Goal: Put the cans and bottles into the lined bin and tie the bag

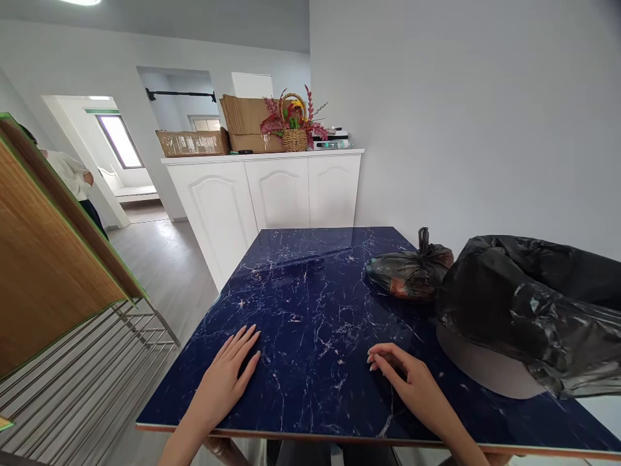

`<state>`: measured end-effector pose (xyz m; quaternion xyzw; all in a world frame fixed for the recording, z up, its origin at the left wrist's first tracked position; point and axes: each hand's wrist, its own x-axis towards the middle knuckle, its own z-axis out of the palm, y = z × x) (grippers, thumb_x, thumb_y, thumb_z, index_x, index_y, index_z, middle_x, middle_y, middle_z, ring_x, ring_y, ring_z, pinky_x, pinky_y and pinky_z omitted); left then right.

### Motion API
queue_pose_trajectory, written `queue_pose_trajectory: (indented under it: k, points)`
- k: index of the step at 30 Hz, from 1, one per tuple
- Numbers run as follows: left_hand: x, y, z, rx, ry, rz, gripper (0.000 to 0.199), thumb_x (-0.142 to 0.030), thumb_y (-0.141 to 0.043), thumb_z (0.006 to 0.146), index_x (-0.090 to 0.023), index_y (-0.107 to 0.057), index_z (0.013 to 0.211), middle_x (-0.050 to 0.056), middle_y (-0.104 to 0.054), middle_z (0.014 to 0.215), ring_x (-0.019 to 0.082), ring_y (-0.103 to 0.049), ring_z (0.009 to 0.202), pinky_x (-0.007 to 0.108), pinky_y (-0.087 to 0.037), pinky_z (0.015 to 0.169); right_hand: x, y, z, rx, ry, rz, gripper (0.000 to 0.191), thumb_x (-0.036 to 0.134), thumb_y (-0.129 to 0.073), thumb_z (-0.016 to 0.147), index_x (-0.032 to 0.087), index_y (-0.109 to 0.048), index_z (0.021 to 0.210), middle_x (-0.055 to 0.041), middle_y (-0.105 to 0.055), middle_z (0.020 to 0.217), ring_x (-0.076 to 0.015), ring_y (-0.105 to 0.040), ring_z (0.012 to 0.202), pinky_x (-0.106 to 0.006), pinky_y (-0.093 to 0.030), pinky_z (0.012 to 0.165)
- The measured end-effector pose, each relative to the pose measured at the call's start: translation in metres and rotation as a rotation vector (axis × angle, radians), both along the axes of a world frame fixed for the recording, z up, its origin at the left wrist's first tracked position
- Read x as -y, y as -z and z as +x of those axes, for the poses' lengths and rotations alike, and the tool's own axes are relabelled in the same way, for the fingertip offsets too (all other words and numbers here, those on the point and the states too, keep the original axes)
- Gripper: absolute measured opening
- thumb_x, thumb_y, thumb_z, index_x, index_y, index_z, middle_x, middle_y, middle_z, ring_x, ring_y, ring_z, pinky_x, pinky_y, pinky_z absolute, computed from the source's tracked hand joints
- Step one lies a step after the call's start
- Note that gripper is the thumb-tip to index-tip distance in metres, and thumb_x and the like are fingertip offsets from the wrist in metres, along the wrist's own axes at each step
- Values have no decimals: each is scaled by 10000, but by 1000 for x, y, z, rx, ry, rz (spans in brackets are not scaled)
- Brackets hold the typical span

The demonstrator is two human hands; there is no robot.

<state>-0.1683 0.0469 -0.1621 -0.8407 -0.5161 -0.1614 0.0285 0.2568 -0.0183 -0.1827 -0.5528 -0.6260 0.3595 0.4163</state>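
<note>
Tabletop (310, 323) in dark blue with pale veining lies under both of the person's hands. Starting at the far left, a wooden panel (53, 259) with green edging stands tilted above a metal rack (82, 388), both well apart from the hands. On the white cabinet (276, 200) beyond the table, a low cardboard box (191, 144) is bound in clear tape; its contents are hidden. Nearer, the left hand (230, 369) is laid out flat, palm down on the blue surface, fingers extended and thumb held away from them, gripping nothing. Back on the cabinet, a larger carton (250, 142) with raised flaps comes next, its inside out of sight, then a wicker basket (294, 140) holding red and yellow flowers. The right hand (402, 375) is loosely curled over the table, thumb close to the index finger, with nothing visible in its grasp. Ahead of it, near but apart, sits a knotted black bag (405, 278); reddish and greenish shapes show through the plastic, too obscured to identify. Just beside, at the far right, black plastic sheeting (514, 291) drapes over a grey container (485, 369), concealing whatever is inside.
</note>
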Motion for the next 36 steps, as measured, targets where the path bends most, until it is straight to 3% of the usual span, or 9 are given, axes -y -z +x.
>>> queue_pose_trajectory:
  k: [18,36]
  points:
    - [3,-3,2,60,-34,-27,529,-501,-451,1123,-319,-515,1616,6,-485,1696,273,-445,1580,533,-370,1316,3,-5,1,7,-29,-39,400,604,-480,1098,288,-705,1194,-52,-779,1104,-236,-743,1049,-349,-557,927]
    - [-1,-1,-1,75,-3,29,505,-480,-459,1117,-313,-559,1583,21,-529,1666,276,-487,1553,521,-370,1314,3,-15,-4,-14,-5,49,394,587,-528,1069,260,-737,1134,-73,-806,1043,-256,-770,996,-353,-590,860]
